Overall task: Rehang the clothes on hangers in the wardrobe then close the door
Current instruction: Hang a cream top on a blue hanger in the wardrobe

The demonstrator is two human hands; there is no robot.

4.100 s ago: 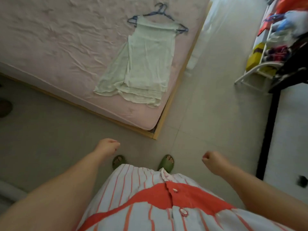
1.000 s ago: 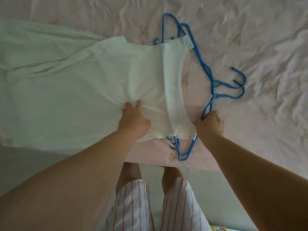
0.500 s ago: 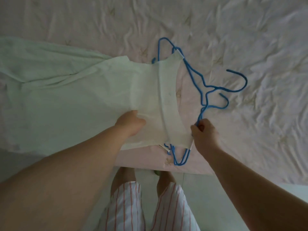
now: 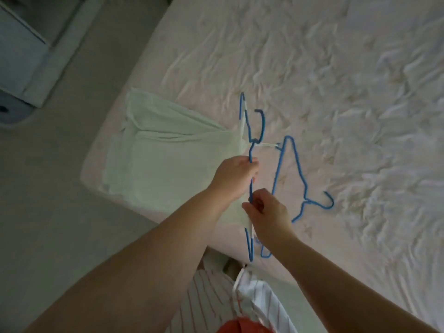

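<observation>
1. Your left hand (image 4: pixel 234 175) curls its fingers around the wire of the upper blue hanger (image 4: pixel 251 131), gripping it just above the near edge of the bed (image 4: pixel 312 68).
2. Your right hand (image 4: pixel 268 213) pinches the same wire lower down, thumb and fingers closed on it, just below the left hand.
3. That hanger is lifted off the bed and turned nearly edge-on; its hook curls at the far end, and its lower tip pokes out below your right hand.
4. The pale green garment (image 4: pixel 168 164) hangs from this hanger by thin white straps and trails to the left across the bed's near corner.
5. A second blue hanger (image 4: pixel 301 179) lies flat on the bed to the right of your hands, hook pointing right; one white strap reaches to its top corner.
6. Your striped clothing (image 4: pixel 211 301) shows below the bed's edge.
7. The floor (image 4: pixel 48 188) lies left of the bed.
</observation>
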